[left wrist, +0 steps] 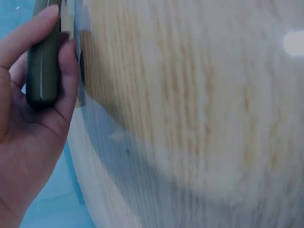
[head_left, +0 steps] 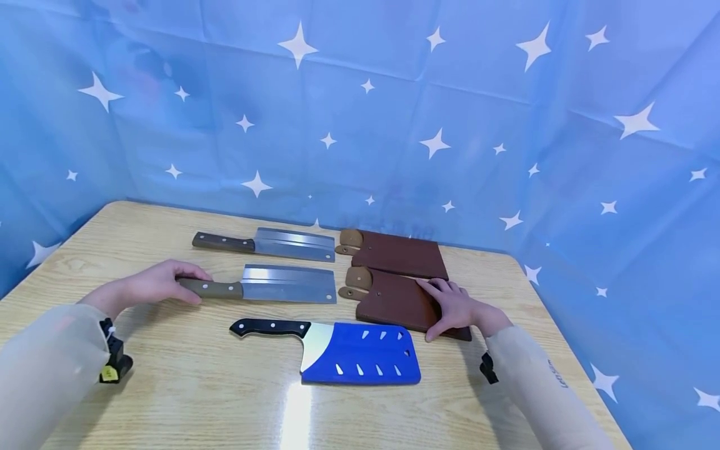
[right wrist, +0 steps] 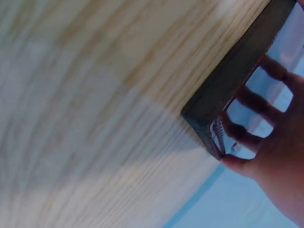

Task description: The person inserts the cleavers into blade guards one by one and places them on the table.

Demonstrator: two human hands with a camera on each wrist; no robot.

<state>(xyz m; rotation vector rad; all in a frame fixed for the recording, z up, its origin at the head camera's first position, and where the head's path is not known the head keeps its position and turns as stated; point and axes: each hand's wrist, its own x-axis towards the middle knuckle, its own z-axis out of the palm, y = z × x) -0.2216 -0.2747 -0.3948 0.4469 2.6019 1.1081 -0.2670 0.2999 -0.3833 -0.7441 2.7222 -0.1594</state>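
Observation:
My left hand grips the olive-brown handle of a cleaver, thumb and fingers on opposite sides of it. The blade points right. Spread across the right part of a brown leather knife sheath, my right hand grips it, thumb at the near edge and fingers toward the far side. In the right wrist view the fingers meet the glossy sheath near its corner. The sheath's tan flap and snap strap face the blade's tip, with a small gap between.
Behind lie a second cleaver with a dark wooden handle and another brown sheath. In front, a black-handled cleaver wears a blue slotted blade cover. A blue star-print cloth hangs behind the wooden table.

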